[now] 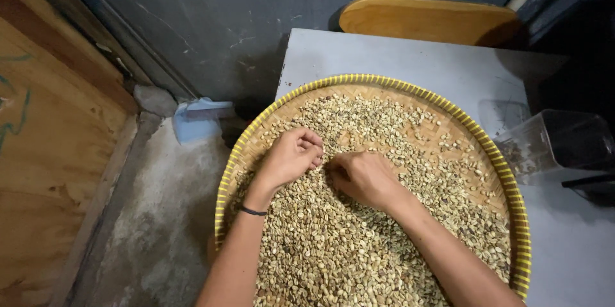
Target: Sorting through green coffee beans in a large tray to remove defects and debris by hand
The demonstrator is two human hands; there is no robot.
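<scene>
A wide round woven tray [475, 129] with a yellow rim lies on a pale grey table, spread with several pale green beans [333, 249]. My left hand [289, 156] rests on the beans at the tray's left centre, fingers curled with the tips pinched together. My right hand [364, 177] lies just beside it, knuckles up and fingers curled down into the beans. I cannot see whether either hand has beans between the fingertips. A thin dark band circles my left wrist.
A clear plastic container [551, 143] lies on the table [410, 60] to the tray's right. A wooden chair back [429, 20] stands behind the table. A light blue scoop [195, 118] lies on the concrete floor at left, beside a plywood panel [51, 153].
</scene>
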